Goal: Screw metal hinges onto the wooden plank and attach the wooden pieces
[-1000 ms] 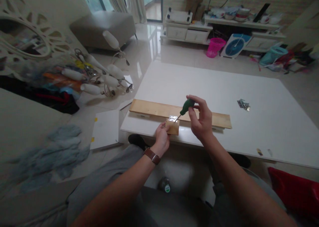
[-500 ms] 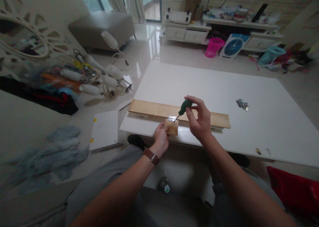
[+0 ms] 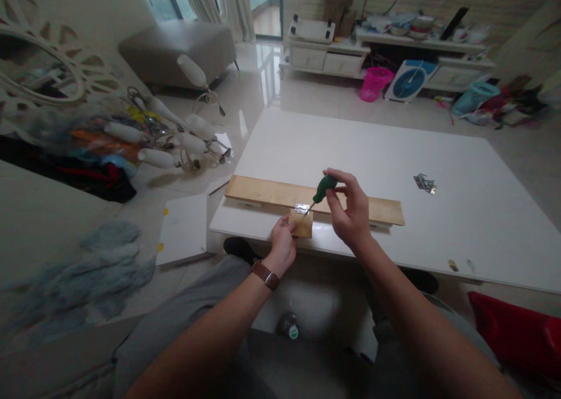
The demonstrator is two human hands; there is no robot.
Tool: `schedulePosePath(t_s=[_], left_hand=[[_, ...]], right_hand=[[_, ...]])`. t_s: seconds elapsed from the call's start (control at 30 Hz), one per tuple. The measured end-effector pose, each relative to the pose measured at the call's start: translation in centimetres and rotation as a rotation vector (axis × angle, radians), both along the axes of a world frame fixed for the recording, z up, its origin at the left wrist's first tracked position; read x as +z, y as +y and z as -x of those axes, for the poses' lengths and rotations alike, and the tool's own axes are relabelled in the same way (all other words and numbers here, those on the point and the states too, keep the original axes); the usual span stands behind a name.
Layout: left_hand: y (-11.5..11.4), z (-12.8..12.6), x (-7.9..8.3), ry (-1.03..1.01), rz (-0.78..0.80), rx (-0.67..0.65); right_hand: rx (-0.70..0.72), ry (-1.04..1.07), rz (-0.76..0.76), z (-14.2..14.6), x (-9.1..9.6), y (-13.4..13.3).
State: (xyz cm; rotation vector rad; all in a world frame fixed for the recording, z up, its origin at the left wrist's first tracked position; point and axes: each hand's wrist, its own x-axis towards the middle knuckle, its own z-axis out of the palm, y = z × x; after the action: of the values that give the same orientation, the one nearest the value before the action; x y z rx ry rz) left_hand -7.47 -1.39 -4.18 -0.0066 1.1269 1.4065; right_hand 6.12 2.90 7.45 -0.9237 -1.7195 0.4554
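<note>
A long wooden board (image 3: 263, 192) lies across the near side of the white table (image 3: 350, 148). A metal hinge (image 3: 302, 208) sits where its front edge meets a small wooden block (image 3: 301, 226). My left hand (image 3: 284, 241), with a brown watch strap on the wrist, grips that block by its left side. In my right hand (image 3: 350, 206) is a green-handled screwdriver (image 3: 325, 187), tilted, fingers closed around the top of the handle. Its tip meets the lower edge of the hinge; any screw there is too small to make out.
Several loose metal hinges (image 3: 424, 183) lie on the table's right part. Two small items, one a dark and gold piece (image 3: 453, 265), rest near its front edge. A red cushion-like thing (image 3: 512, 335) is at lower right, a white panel (image 3: 183, 229) at left.
Almost nothing differs. The view has shifted very slightly; both hands keep their hold on the block and the screwdriver.
</note>
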Motion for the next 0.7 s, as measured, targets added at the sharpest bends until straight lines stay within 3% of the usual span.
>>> schedulePosePath(t_s=[0.7], left_hand=[[0.03,0.04,-0.55,0.003,-0.023,-0.005]], right_hand=[[0.024,0.017,-0.023,0.01,-0.17,0.05]])
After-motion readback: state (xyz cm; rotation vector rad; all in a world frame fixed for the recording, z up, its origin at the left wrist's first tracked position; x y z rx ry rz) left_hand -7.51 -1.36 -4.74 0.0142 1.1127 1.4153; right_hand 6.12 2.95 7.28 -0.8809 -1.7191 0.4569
